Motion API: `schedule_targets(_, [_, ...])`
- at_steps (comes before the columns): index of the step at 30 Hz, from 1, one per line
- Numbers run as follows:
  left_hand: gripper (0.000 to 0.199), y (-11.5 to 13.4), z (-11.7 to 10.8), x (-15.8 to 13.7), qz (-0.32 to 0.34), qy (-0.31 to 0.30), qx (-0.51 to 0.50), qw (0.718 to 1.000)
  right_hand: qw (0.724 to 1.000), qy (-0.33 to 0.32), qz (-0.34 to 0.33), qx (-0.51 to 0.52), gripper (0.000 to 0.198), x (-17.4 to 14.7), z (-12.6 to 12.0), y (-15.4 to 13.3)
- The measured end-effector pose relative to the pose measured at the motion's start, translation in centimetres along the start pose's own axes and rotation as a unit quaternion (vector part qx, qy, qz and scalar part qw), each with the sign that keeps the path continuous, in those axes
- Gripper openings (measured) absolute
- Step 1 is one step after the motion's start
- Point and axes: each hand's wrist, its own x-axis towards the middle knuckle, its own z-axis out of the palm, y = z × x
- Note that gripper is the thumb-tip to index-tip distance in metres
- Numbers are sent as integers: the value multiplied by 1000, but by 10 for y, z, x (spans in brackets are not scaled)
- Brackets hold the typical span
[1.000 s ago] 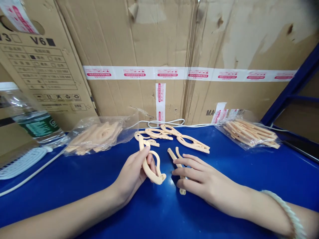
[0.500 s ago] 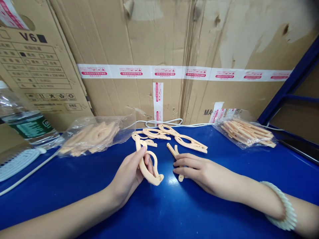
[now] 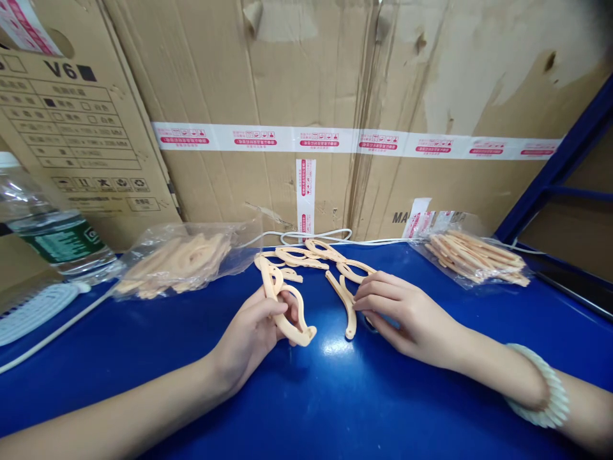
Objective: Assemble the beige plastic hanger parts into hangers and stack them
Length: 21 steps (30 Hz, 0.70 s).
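Observation:
My left hand (image 3: 251, 332) is closed on a beige plastic folding hanger part (image 3: 299, 333), a long curved arm with an open loop, held tilted above the table. My right hand (image 3: 407, 313) hovers low over the table with its fingers loosely bent and apart. Its fingertips are at the right edge of a slim forked hanger piece (image 3: 350, 322) that lies on the table; whether they touch it I cannot tell. Behind both hands lie several looped hanger parts (image 3: 299, 257), and a small curved piece (image 3: 290, 275) sits in front of them.
Clear plastic bags of beige parts lie at the left (image 3: 177, 262) and right (image 3: 474, 255). A water bottle (image 3: 62, 236) and a pale blue slotted object (image 3: 38, 313) stand far left. White cable (image 3: 316, 237) runs along the cardboard boxes (image 3: 249, 191) behind the blue table (image 3: 306, 396).
My right hand has moved right and slightly back, off the forked piece, which now shows more fully and is turned a little. My left hand still holds its hanger part, slightly shifted.

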Motion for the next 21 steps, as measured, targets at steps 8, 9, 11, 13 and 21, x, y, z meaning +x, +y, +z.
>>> schedule_targets(8, [6,-4,-3,1,5,-20,39,999,995,-56,67,-40,25,-1,3,6])
schedule_targets(9, [7,-4,-3,1,3,-15,43,999,995,-55,68,-51,26,-2,3,7])
schedule_targets(11, [7,-4,-3,1,1,-10,47,999,993,-55,75,-72,25,-3,4,10])
schedule_targets(13, [8,-4,-3,1,1,-9,50,999,990,-55,91,-89,24,-4,5,14])
schedule_targets(21, [18,-5,-1,2,0,-4,59,998,985,-48,121,-114,25,-7,9,32])
